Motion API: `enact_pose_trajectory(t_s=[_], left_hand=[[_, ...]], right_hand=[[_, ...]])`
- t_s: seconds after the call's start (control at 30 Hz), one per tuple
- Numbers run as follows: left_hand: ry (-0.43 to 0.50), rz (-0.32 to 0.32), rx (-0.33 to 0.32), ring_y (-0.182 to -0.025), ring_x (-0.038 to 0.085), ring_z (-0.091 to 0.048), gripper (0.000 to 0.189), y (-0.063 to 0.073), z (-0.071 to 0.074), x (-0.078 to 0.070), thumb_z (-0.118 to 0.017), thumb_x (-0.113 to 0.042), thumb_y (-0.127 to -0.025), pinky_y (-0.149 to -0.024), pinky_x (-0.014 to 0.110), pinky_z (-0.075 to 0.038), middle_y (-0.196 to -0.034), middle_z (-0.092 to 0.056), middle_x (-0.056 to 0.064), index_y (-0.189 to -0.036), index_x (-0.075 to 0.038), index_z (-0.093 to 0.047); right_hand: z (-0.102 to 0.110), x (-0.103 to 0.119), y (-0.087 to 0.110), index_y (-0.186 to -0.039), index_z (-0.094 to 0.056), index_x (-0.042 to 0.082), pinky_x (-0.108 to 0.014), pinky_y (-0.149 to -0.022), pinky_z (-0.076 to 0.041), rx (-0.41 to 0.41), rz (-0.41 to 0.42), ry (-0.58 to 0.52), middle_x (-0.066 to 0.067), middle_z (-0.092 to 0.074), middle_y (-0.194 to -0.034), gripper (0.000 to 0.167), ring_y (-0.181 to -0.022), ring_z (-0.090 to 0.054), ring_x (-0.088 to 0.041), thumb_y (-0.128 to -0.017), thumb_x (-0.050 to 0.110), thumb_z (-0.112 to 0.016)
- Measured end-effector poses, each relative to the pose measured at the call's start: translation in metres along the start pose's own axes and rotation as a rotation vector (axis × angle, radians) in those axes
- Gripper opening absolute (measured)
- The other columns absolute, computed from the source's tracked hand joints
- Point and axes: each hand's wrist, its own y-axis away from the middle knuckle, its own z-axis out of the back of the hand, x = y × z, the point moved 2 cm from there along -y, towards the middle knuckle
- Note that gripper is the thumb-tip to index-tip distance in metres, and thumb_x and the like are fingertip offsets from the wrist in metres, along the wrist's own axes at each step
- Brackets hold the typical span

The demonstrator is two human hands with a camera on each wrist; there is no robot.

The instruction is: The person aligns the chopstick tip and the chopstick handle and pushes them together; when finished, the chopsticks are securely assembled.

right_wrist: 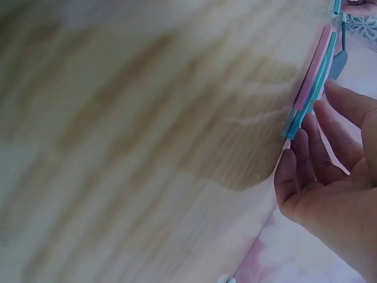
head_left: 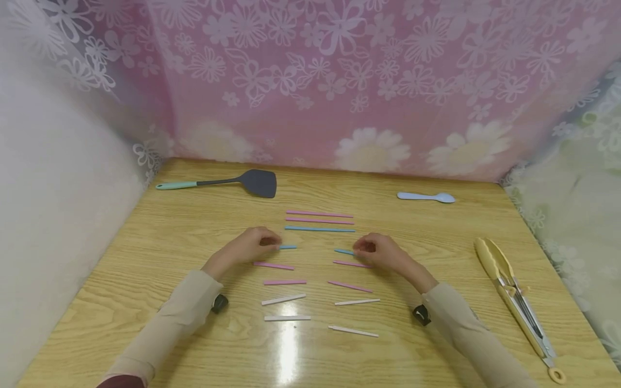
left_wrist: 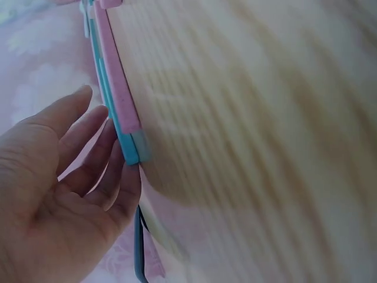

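My left hand [head_left: 252, 243] is at a short blue chopstick piece [head_left: 288, 247] on the table. In the left wrist view its thumb stands apart from the piece, while the fingertips are right along the blue edge. My right hand [head_left: 383, 251] is at another short blue piece [head_left: 343, 251], whose outer part it hides in the head view. The right wrist view shows relaxed fingers and thumb close beside that piece. A pink piece [head_left: 274, 265] lies nearest below the left hand, another pink piece [head_left: 351, 264] below the right. Beyond the hands lies a longer blue chopstick [head_left: 320, 229].
Two long pink chopsticks [head_left: 320, 220] lie behind the blue one. Nearer are more short pink and white pieces [head_left: 287, 318] in two columns. A spatula [head_left: 259, 183] lies back left, a pale spoon [head_left: 427, 197] back right, yellow-tipped tongs [head_left: 519, 302] at right. Curtains surround the table.
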Motion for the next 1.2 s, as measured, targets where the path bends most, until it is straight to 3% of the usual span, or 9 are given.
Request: enact_pose_trajectory(t_s=[0.23,0.47,0.8,1.03,1.2], left_hand=[[0.015,0.001,0.04,-0.101,0.024,-0.059,0.03,-0.0021,-0.0019,0.0014,-0.064,-0.017,-0.092,-0.088,0.034,-0.05,-0.109,-0.062,0.01,-0.117,0.001,-0.064],[-0.016,-0.017,0.032,-0.091,0.019,-0.059,0.021,-0.0054,-0.0028,0.0041,-0.064,-0.008,-0.091,-0.081,0.031,-0.051,-0.099,-0.063,0.008,-0.109,0.001,-0.067],[-0.046,-0.058,0.035,-0.086,0.017,-0.058,0.018,-0.005,-0.0019,0.0033,-0.062,-0.007,-0.092,-0.077,0.029,-0.051,-0.097,-0.064,0.009,-0.107,0.002,-0.068],[-0.025,-0.046,0.032,-0.085,0.015,-0.058,0.018,-0.0057,-0.0029,0.0023,-0.062,-0.007,-0.092,-0.077,0.028,-0.05,-0.096,-0.065,0.008,-0.107,0.002,-0.067],[0.001,-0.051,0.014,-0.089,0.016,-0.061,0.017,-0.0068,-0.0039,-0.0013,-0.062,-0.009,-0.092,-0.081,0.031,-0.051,-0.098,-0.068,0.007,-0.107,-0.001,-0.068]], right_hand=[[-0.0033,-0.0018,0.0001,-0.1,-0.068,0.001,-0.025,-0.07,-0.048,0.031,0.038,0.007,-0.004,-0.063,-0.09,0.016,-0.079,-0.055,-0.013,-0.09,0.013,-0.067],[-0.0063,-0.0006,-0.0013,-0.095,-0.068,0.001,-0.022,-0.061,-0.045,0.032,0.073,0.028,0.0,-0.059,-0.08,0.009,-0.07,-0.049,-0.011,-0.089,0.007,-0.066],[-0.006,0.0014,-0.0011,-0.093,-0.067,0.002,-0.022,-0.059,-0.041,0.039,0.079,0.033,0.002,-0.055,-0.075,0.005,-0.066,-0.046,-0.011,-0.089,0.006,-0.064],[-0.0046,0.0023,-0.001,-0.094,-0.067,0.002,-0.021,-0.057,-0.041,0.037,0.079,0.021,0.001,-0.055,-0.076,0.007,-0.066,-0.046,-0.01,-0.09,0.006,-0.064],[-0.0036,0.0059,-0.0036,-0.094,-0.067,0.001,-0.022,-0.061,-0.044,-0.002,0.132,0.02,-0.001,-0.059,-0.079,0.007,-0.07,-0.05,-0.01,-0.089,0.006,-0.065]])
